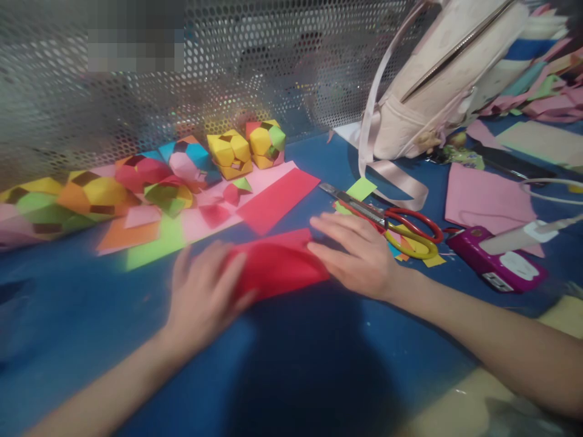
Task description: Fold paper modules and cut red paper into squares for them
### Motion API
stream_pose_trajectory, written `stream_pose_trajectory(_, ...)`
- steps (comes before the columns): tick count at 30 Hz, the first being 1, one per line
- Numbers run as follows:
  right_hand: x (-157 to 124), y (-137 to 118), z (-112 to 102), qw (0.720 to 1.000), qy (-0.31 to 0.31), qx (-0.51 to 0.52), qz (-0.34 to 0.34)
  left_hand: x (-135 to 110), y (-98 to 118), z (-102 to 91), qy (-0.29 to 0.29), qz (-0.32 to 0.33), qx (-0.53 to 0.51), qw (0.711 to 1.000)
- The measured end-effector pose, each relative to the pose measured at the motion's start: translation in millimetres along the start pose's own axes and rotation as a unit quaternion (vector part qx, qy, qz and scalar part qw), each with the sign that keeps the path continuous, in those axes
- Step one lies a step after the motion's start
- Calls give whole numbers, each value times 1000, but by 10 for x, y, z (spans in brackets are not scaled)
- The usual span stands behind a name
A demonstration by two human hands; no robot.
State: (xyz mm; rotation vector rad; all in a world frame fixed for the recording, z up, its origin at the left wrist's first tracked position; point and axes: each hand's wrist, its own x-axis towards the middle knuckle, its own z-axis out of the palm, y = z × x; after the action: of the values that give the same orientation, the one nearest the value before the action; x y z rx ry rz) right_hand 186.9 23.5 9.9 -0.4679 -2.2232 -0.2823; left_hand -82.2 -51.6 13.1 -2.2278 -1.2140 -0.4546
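A folded sheet of red paper [277, 264] lies on the blue table in front of me, its upper layer bulging up a little. My left hand [207, 285] has its fingers and thumb around the paper's left end, slightly blurred by motion. At the opposite end, the fingertips of my right hand [357, 255] touch the paper's edge, with the fingers stretched out and apart. Just beyond that hand lie scissors [378, 215] with red and yellow handles. A flat strip of red paper [279, 200] rests behind the folded sheet.
Several folded paper balls [230, 152] line the perforated metal panel [273, 67]. Loose colored sheets [157, 243] lie at left. To the right are a pale backpack [423, 79], a purple device [496, 261] with a cable, and pink paper [487, 197].
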Motion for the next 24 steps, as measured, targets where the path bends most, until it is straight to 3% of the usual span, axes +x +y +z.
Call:
stream_pose_trajectory(5,-8,-73,-64,991,-13,127,-32,-14,8,-110,16,-7,-1,1000)
stream_pose_trajectory(11,43,-81,-220,981,-89,126,-118,-23,6,-327,27,9,0,1000)
stream_pose_trajectory(17,83,-141,-252,967,-88,178,-163,6,26,-419,13,33,-67,997)
stream_pose_trajectory(20,131,-42,-306,978,-101,146,-106,-22,67,-411,24,39,-97,994)
stream_pose_trajectory(22,142,111,-343,992,-123,28,-4,-44,88,-415,36,28,-105,993)
stream_pose_trajectory(24,115,299,-358,967,-193,-118,117,-56,93,-434,33,40,-103,993)
